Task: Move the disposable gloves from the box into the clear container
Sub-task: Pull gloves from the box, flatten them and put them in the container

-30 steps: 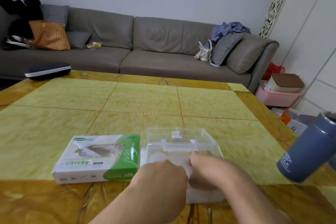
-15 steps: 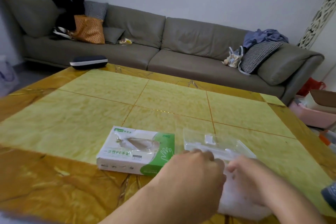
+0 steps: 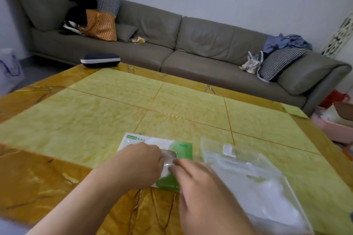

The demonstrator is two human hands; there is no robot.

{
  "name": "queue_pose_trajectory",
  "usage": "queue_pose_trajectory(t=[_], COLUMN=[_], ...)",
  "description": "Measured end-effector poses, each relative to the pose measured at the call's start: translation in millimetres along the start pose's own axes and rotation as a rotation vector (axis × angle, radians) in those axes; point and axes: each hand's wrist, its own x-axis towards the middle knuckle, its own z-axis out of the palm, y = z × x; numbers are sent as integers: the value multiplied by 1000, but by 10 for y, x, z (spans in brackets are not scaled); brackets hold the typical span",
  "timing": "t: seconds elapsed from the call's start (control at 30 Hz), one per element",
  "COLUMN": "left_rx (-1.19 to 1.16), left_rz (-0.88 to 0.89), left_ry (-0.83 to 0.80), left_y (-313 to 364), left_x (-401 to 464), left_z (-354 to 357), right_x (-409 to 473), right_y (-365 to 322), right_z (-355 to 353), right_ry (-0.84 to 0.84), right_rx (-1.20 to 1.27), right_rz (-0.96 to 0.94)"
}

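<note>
A tuft of thin, clear disposable gloves (image 3: pixel 169 155) pokes up from the opening of a white and green box (image 3: pixel 181 149) lying flat on a yellow table (image 3: pixel 95 120); the left hand (image 3: pixel 142 164) rests over the box with its fingers curled around the tuft, and the right hand (image 3: pixel 193 179) reaches in beside it — whether its fingertips pinch the film cannot be told. Just right of the box sits the clear container (image 3: pixel 252 179), with a whitish mass inside that looks like gloves already moved — so the job seems partly done, with more still in the box. A grey sofa (image 3: pixel 191 44) stands beyond the table.
</note>
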Motion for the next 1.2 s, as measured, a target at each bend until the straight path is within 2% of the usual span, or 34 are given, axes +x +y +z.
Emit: queue_pose_trajectory(t=[0.1,0.17,0.27,0.5,0.6,0.77,0.9,1.2], left_rx=[56,44,-115,-264,-181,105,130,173], left_rz=[58,18,-70,-73,-91,-152,-175,-129], left_ry=[-82,-18,49,243,298,148,146,265], left_y=[59,55,42,-44,-42,53,59,30], left_x=[28,76,71,-10,-66,14,137,103], left_z=[28,78,91,-66,-116,-35,-33,1], right_x=[54,51,26,4,-2,23,35,18], right_y=[-6,16,16,-13,-9,17,16,-4], right_z=[83,83,71,-18,-21,13,36,39], right_ry=[-92,-110,-92,-111,-124,-139,-142,-83], right_rx=[-45,-51,-23,-6,5,8,11,24], right_rz=[-15,-10,-7,19,23,13,7,19])
